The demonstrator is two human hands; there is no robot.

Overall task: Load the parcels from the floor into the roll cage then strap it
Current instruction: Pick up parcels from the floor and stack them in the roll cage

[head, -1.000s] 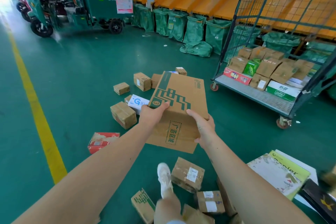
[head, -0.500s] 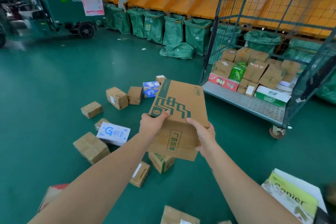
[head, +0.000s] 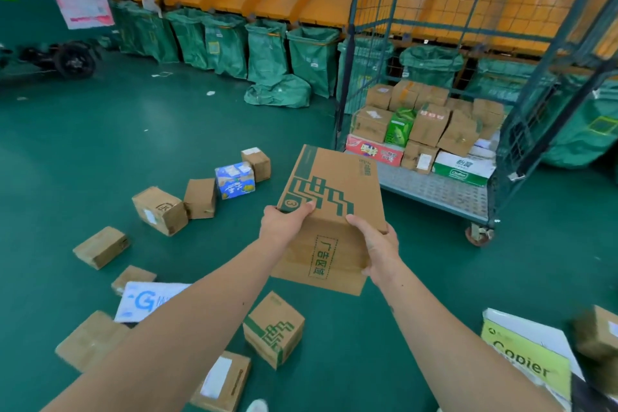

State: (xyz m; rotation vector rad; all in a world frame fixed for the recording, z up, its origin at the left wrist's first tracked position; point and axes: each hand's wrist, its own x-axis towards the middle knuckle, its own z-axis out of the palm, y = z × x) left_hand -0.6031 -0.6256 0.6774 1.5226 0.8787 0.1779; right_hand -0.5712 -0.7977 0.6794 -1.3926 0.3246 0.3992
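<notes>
Fingers [head: 302, 207] of your left hand [head: 284, 224] and right hand [head: 378, 247] curl over the near edge of the carton [head: 334, 191], gripping it. Roll cage [head: 434, 189], part-loaded, now sits nearer than a second ago. Carton is aloft, short of its deck. Loose parcels [head: 160, 209] lie on the floor [head: 100, 130]: likely many trips left.

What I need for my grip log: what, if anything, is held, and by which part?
A flat brown cardboard box with green print: the left hand grips its near left corner, the right hand its near right corner.
</notes>
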